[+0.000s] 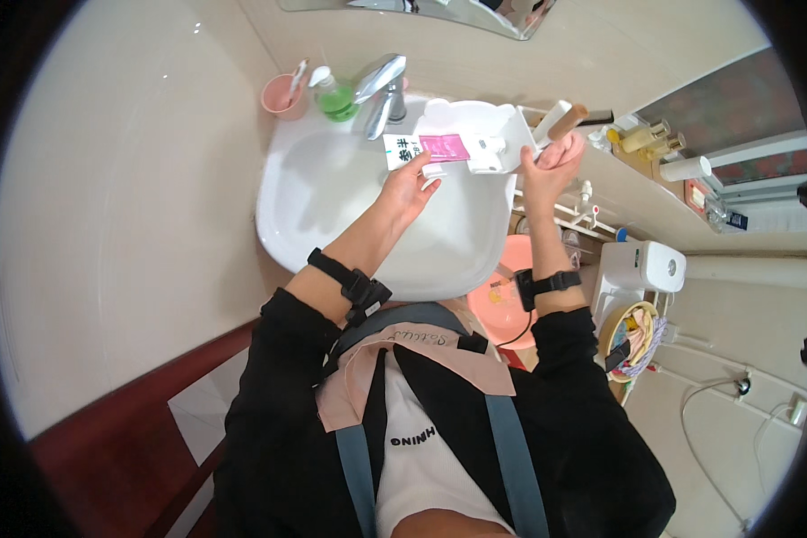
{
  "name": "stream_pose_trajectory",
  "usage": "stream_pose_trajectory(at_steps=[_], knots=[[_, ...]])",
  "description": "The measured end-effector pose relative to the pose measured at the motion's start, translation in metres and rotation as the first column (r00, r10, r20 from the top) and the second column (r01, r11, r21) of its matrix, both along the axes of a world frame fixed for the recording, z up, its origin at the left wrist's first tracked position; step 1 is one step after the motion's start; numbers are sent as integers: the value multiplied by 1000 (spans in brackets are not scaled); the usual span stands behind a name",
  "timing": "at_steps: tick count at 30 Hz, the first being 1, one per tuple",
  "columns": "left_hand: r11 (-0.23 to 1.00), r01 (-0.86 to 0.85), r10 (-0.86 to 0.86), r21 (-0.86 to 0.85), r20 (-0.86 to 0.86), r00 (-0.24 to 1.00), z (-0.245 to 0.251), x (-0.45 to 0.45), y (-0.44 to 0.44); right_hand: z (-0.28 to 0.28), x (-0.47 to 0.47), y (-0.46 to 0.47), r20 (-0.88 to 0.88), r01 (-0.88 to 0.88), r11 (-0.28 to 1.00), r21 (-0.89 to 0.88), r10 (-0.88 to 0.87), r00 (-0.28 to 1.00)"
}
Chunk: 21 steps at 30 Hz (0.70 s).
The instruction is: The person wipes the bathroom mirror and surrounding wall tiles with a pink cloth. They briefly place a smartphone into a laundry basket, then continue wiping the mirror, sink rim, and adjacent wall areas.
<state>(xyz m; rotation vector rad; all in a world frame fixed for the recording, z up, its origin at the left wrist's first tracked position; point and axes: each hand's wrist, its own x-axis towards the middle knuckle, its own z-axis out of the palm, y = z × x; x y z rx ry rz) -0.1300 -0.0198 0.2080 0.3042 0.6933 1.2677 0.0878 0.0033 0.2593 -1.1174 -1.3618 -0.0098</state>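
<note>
My left hand holds a white and pink tube by its white end, thumb on top, over the sink basin. The tube bears writing. Its pink part lies against a white plastic caddy at the sink's back right. My right hand grips the caddy's right end, with a pink cloth-like item at its fingers. A second white tube shows in the caddy. A white bottle, a brown-handled item and a black comb stick out beyond the hand.
A chrome faucet, a green soap pump bottle and a pink cup with a toothbrush stand along the sink's back. A pink basin sits below right. Bottles line the right ledge. A basket of cloths stands lower right.
</note>
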Motion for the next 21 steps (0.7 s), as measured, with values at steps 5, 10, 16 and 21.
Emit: stream_pose_trajectory(at_steps=[5,10,16,21], knots=[[998,-19,17,-66,-42,999,-52,18,72,-49,10,29,-64,111,983,-146,-121,991],[999,-24,22,-21,-105,994,-71,15,118,-93,15,56,-12,227,945,-238,-236,972],[994,-65,99,92,-439,893,-60,22,167,-106,15,82,-1,234,921,-313,-247,969],[997,-72,69,38,-858,509,-65,16,188,-100,12,84,24,159,926,-341,-161,987]])
